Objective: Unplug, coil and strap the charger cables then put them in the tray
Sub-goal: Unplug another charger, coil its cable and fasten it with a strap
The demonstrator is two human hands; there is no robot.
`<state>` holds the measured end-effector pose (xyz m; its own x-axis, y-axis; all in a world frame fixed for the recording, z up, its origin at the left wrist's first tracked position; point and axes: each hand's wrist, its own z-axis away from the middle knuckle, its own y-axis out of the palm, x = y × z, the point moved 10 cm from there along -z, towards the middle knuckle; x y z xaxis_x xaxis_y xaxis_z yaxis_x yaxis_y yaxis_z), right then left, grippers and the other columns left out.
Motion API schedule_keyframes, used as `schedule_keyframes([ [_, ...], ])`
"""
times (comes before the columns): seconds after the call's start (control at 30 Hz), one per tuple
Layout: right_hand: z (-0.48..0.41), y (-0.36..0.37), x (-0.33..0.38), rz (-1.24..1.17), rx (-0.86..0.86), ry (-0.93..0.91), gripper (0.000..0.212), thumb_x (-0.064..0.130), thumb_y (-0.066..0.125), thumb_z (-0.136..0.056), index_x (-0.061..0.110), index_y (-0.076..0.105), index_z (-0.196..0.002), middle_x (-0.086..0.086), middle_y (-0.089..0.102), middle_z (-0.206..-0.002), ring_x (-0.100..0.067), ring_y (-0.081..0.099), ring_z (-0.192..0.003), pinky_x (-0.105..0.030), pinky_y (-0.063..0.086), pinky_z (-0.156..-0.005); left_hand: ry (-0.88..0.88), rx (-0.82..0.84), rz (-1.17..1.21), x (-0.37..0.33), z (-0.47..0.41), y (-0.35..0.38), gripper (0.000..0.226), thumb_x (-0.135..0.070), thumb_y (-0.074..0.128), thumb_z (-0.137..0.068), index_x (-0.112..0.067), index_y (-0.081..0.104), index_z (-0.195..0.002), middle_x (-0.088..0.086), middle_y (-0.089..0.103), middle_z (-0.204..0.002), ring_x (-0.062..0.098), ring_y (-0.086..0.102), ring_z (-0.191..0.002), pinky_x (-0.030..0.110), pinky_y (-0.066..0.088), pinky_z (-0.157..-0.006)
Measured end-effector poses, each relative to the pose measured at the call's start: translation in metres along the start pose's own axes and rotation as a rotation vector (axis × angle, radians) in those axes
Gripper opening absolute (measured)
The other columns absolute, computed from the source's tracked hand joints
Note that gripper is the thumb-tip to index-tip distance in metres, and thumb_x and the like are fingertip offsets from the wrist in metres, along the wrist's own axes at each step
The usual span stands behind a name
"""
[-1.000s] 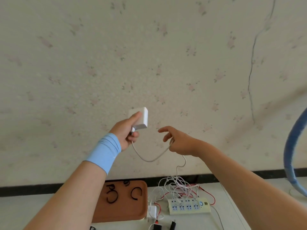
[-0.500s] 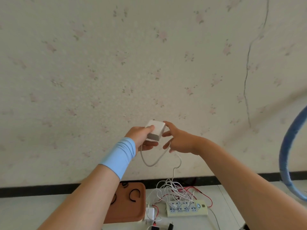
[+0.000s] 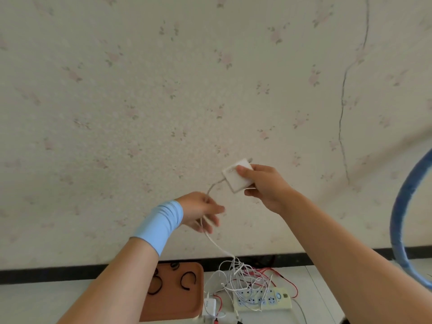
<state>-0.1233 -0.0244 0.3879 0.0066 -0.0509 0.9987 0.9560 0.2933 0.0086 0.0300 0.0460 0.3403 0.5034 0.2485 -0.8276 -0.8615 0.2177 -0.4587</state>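
We hold the charger in our right hand, thumb and fingers clamped on its 2 flat faces. Our left hand, at 8 o'clock from it, curls its fingers loosely round the cable, which drops to a tangle over the power strip. To coil well, we judge, we should draw even loops, freeing slack gently. The tray lies at the strip's 9 o'clock.
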Motion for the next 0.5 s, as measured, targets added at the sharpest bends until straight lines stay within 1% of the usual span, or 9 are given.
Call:
schedule_keyframes([
  [0.03, -0.001, -0.008, 0.002, -0.057, -0.041, -0.01, 0.032, 0.021, 0.071, -0.094, 0.004, 0.065, -0.121, -0.009, 0.071, -0.1, -0.016, 0.065, -0.079, -0.026, 0.052, -0.062, -0.012, 0.019, -0.126, 0.005, 0.0, -0.001, 0.02, -0.031, 0.062, -0.094, -0.011, 0.061, -0.098, 0.0, 0.072, -0.078, 0.017, 0.065, -0.068, 0.028, 0.053, -0.07],
  [0.07, -0.002, -0.015, 0.004, -0.07, -0.064, -0.027, 0.037, 0.019, 0.072, -0.093, 0.006, 0.061, -0.126, -0.011, 0.07, -0.106, -0.018, 0.067, -0.081, -0.027, 0.054, -0.061, -0.011, -0.029, -0.19, 0.007, -0.001, -0.009, 0.021, -0.031, 0.059, -0.096, -0.01, 0.063, -0.094, -0.002, 0.068, -0.07, 0.016, 0.062, -0.066, 0.024, 0.051, -0.068],
  [0.1, -0.003, -0.021, 0.003, -0.046, -0.068, -0.043, 0.045, 0.017, 0.074, -0.091, 0.012, 0.055, -0.132, -0.013, 0.067, -0.113, -0.021, 0.068, -0.085, -0.029, 0.056, -0.061, -0.013, -0.102, -0.137, 0.009, -0.002, -0.02, 0.021, -0.029, 0.058, -0.097, -0.01, 0.063, -0.093, -0.002, 0.061, -0.066, 0.016, 0.057, -0.059, 0.025, 0.052, -0.064],
  [0.17, -0.003, -0.024, -0.002, 0.093, -0.022, -0.045, 0.062, 0.011, 0.077, -0.088, 0.028, 0.046, -0.139, -0.015, 0.057, -0.12, -0.032, 0.069, -0.093, -0.037, 0.06, -0.061, -0.008, -0.248, 0.169, 0.014, -0.003, -0.044, 0.018, -0.025, 0.055, -0.098, -0.009, 0.061, -0.093, -0.001, 0.044, -0.061, 0.013, 0.04, -0.047, 0.03, 0.054, -0.056],
  [0.2, -0.002, -0.02, -0.007, 0.18, 0.024, -0.036, 0.061, 0.008, 0.076, -0.088, 0.032, 0.049, -0.137, -0.015, 0.054, -0.12, -0.036, 0.068, -0.095, -0.041, 0.061, -0.062, 0.014, -0.283, 0.333, 0.013, -0.001, -0.051, 0.019, -0.024, 0.052, -0.1, -0.009, 0.061, -0.092, -0.002, 0.038, -0.058, 0.012, 0.033, -0.044, 0.028, 0.05, -0.05],
  [0.27, 0.002, -0.003, -0.017, 0.34, 0.144, -0.02, 0.046, 0.003, 0.069, -0.091, 0.029, 0.062, -0.127, -0.014, 0.056, -0.122, -0.033, 0.067, -0.097, -0.046, 0.063, -0.07, 0.062, -0.252, 0.572, 0.007, 0.0, -0.051, 0.023, -0.023, 0.047, -0.102, -0.009, 0.061, -0.09, -0.005, 0.034, -0.053, 0.009, 0.027, -0.041, 0.022, 0.036, -0.044],
  [0.33, 0.007, 0.014, -0.024, 0.491, 0.232, -0.041, 0.049, -0.002, 0.066, -0.087, 0.028, 0.063, -0.127, -0.006, 0.059, -0.121, -0.022, 0.063, -0.098, -0.039, 0.063, -0.077, 0.098, -0.197, 0.716, -0.001, 0.0, -0.045, 0.024, -0.024, 0.046, -0.103, -0.01, 0.06, -0.09, -0.006, 0.035, -0.053, 0.007, 0.027, -0.04, 0.019, 0.03, -0.04],
  [0.4, 0.013, 0.027, -0.023, 0.633, 0.275, -0.078, 0.063, 0.005, 0.078, -0.079, 0.031, 0.057, -0.133, 0.001, 0.059, -0.117, -0.016, 0.062, -0.096, -0.03, 0.059, -0.073, 0.129, -0.163, 0.823, -0.01, 0.001, -0.039, 0.023, -0.025, 0.047, -0.102, -0.011, 0.058, -0.088, -0.007, 0.035, -0.053, 0.005, 0.027, -0.039, 0.018, 0.029, -0.036],
  [0.5, 0.016, 0.038, -0.022, 0.953, 0.232, -0.141, 0.06, 0.031, 0.09, -0.067, 0.029, 0.056, -0.117, 0.005, 0.061, -0.099, -0.013, 0.061, -0.08, -0.026, 0.051, -0.058, 0.183, -0.124, 0.975, -0.023, 0.006, -0.036, 0.025, -0.028, 0.048, -0.101, -0.011, 0.058, -0.086, -0.008, 0.032, -0.051, 0.006, 0.028, -0.038, 0.018, 0.037, -0.039],
])
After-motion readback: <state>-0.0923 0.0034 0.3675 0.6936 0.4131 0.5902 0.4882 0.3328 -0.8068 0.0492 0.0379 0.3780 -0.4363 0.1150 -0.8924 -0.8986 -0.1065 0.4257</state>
